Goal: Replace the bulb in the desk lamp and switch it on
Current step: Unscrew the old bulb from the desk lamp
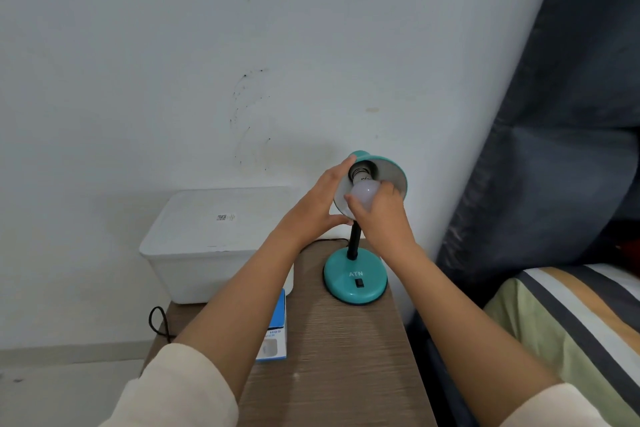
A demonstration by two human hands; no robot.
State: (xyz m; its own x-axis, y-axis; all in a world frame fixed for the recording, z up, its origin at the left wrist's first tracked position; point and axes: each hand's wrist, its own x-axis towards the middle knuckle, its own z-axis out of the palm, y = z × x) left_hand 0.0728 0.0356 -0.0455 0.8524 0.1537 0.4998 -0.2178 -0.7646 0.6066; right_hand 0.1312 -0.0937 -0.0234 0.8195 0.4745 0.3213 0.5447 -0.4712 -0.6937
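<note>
White bulb sits at the socket mouth inside the teal shade, right hand curled around its globe. Left hand spread, bracing the shade's rim. Risks: cross-threading if it goes in crooked; the light lamp base, near the surface edge, tipping under twist. Rocker switch untouched.
</note>
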